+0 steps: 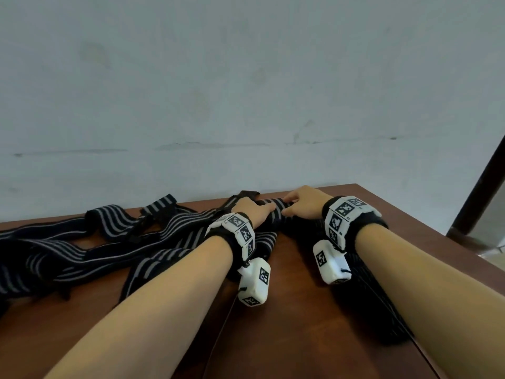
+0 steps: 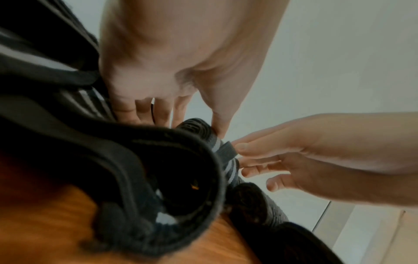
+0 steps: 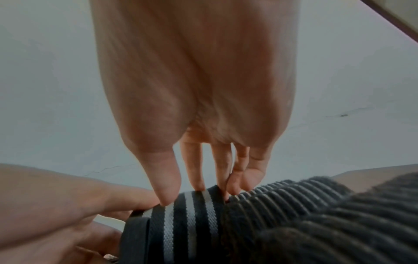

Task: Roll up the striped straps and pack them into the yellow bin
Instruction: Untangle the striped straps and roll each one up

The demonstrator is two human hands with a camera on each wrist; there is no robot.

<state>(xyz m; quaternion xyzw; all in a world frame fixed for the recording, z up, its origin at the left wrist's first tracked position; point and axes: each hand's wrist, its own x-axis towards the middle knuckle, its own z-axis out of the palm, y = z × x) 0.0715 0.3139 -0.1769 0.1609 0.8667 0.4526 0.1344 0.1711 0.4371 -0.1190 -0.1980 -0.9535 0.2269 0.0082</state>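
Both hands [image 1: 254, 210] pinch ribbed, cylindrical strap roll [image 1: 276, 212].

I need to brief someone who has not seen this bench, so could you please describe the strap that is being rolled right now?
On the brown wooden table, look to the far edge by the pale wall, where the left hand and right hand meet. The strap being rolled is the tight black-and-grey striped bundle between them, unlike the loose straps sprawled flat to the left.

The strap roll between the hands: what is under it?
The roll lies on more striped straps spread over the brown table. Both hands, left and right, cover its top; its underside is hidden.
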